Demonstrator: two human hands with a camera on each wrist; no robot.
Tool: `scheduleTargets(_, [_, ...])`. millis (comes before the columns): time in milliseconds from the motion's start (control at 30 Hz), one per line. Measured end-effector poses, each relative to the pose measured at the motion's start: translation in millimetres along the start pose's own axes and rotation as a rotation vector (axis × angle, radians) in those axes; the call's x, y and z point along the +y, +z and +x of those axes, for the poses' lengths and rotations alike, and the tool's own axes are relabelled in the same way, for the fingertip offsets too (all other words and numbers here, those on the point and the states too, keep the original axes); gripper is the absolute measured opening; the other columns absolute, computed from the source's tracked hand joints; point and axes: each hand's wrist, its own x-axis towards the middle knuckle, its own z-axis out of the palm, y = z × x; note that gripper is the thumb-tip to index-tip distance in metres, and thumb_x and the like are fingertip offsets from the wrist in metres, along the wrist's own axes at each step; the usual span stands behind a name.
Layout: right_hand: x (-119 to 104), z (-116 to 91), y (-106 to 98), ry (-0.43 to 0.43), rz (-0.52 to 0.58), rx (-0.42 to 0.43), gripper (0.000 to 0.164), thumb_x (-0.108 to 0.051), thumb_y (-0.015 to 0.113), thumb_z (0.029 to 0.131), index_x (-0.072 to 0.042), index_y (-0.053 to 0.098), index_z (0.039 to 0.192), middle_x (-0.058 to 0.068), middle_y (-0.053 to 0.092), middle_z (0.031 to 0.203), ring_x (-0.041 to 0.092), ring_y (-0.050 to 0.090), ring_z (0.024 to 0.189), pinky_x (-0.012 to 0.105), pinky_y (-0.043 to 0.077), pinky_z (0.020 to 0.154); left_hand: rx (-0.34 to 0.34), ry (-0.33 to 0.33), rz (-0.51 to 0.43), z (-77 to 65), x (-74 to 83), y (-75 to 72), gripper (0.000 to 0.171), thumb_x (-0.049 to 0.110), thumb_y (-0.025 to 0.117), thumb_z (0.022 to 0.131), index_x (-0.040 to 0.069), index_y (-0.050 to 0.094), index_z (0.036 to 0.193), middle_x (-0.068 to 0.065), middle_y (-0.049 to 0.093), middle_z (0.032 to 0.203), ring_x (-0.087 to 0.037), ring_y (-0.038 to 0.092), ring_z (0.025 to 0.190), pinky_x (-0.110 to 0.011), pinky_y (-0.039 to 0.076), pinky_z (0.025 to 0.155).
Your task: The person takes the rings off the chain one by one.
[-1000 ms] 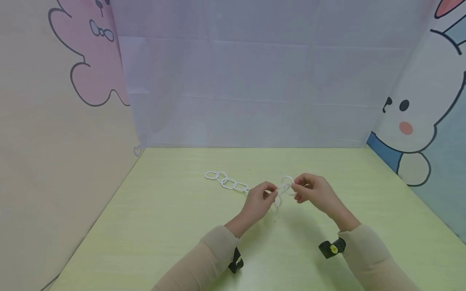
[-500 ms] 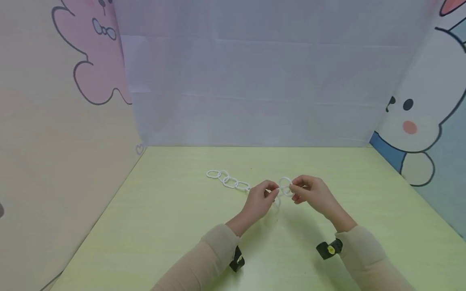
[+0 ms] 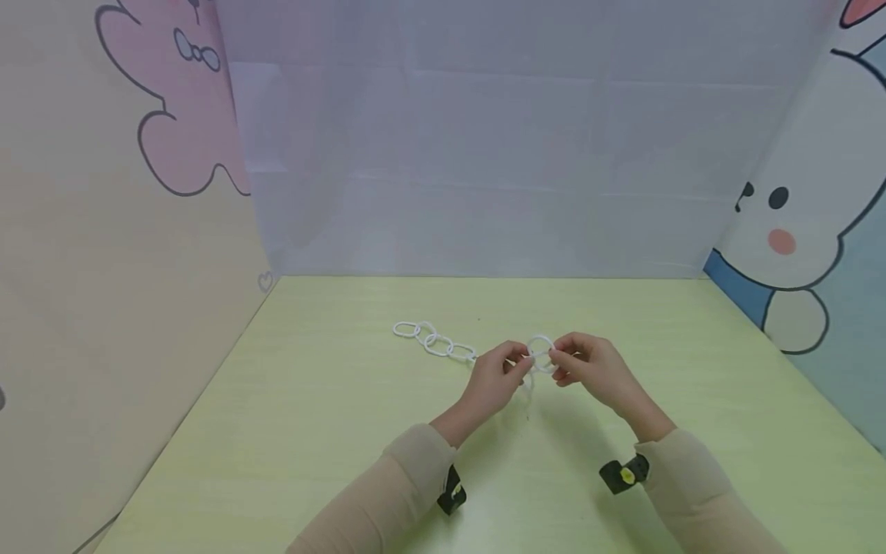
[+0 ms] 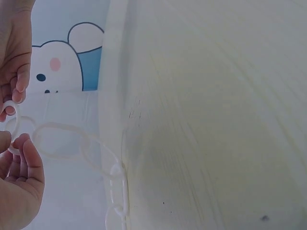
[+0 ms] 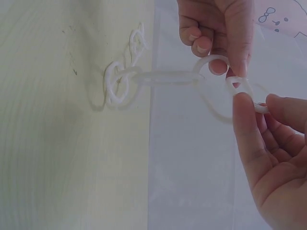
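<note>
A chain of white oval links (image 3: 431, 338) runs over the tabletop toward my left hand (image 3: 493, 377), whose thumb and fingertips pinch a link near its end. Close by on the right, my right hand (image 3: 598, 369) pinches a white ring (image 3: 541, 336) between thumb and forefinger, so the ring stands up between the two hands. In the right wrist view, the fingertips of both hands meet at a small white link (image 5: 245, 86), and a larger link (image 5: 209, 58) hangs beside it. From there the chain droops to the table. Fingers partly hide the joined parts.
The pale green tabletop (image 3: 311, 446) ends at a whitish sheet (image 3: 484, 154) behind. Walls with a pink cartoon figure (image 3: 194, 131) and a white rabbit (image 3: 803, 200) flank it. A small black device sits at each sleeve cuff.
The right hand has shifted slightly left toward the left hand. The ring has turned to face the head camera and now overlaps the left fingertips. The chain on the table lies as before.
</note>
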Motion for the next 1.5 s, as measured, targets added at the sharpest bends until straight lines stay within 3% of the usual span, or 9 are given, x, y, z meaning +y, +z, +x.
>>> scheduleTargets(367, [5.3,1.1,1.0,-0.027,-0.011,0.009,0.019,-0.007,0.057,0.092,0.010,0.055,0.098,0.018,0.059,0.083,0.019,0.061,0.068,0.029,0.053,0.063,0.004,-0.009,-0.037,1.3,0.5,0.4,0.010,0.015,0.059,0.091,0.007,0.060,0.097,0.002,0.059,0.080,-0.013,0.056,0.059,-0.021,0.045,0.049])
scheduleTargets(833, [7.6,0.2,1.0,-0.062,-0.042,0.025,0.017,-0.005,0.057,0.091,0.010,0.056,0.097,0.015,0.060,0.082,0.018,0.061,0.068,0.028,0.053,0.063,-0.013,-0.025,-0.031,1.7,-1.5,-0.2,0.007,0.016,0.058,0.092,0.010,0.059,0.096,0.002,0.058,0.081,-0.007,0.053,0.057,-0.021,0.046,0.051])
scheduleTargets(1167, [8.0,-0.9,0.6,-0.080,-0.058,0.016,0.016,-0.003,0.056,0.091,0.012,0.057,0.098,0.013,0.061,0.081,0.021,0.062,0.067,0.028,0.053,0.062,-0.044,-0.026,0.005,1.1,-0.6,-2.3,0.008,0.018,0.058,0.092,0.010,0.059,0.096,0.003,0.058,0.081,-0.023,0.058,0.062,-0.022,0.046,0.051])
scheduleTargets(1367, [7.6,-2.9,-0.5,-0.088,-0.052,0.008,0.016,-0.001,0.055,0.091,0.013,0.056,0.099,0.015,0.061,0.081,0.019,0.062,0.068,0.028,0.053,0.063,-0.018,-0.015,0.025,2.6,0.6,-0.6,0.011,0.016,0.059,0.091,0.006,0.062,0.095,0.003,0.059,0.080,-0.008,0.054,0.057,-0.021,0.047,0.052])
scheduleTargets(1500, [9.0,-2.9,-1.1,-0.078,-0.040,0.002,0.016,-0.001,0.055,0.091,0.013,0.056,0.099,0.016,0.060,0.082,0.018,0.062,0.068,0.028,0.053,0.063,-0.014,-0.030,0.037,3.3,2.1,0.2,0.016,0.018,0.060,0.091,0.004,0.065,0.095,0.002,0.061,0.079,-0.004,0.054,0.057,-0.020,0.047,0.052])
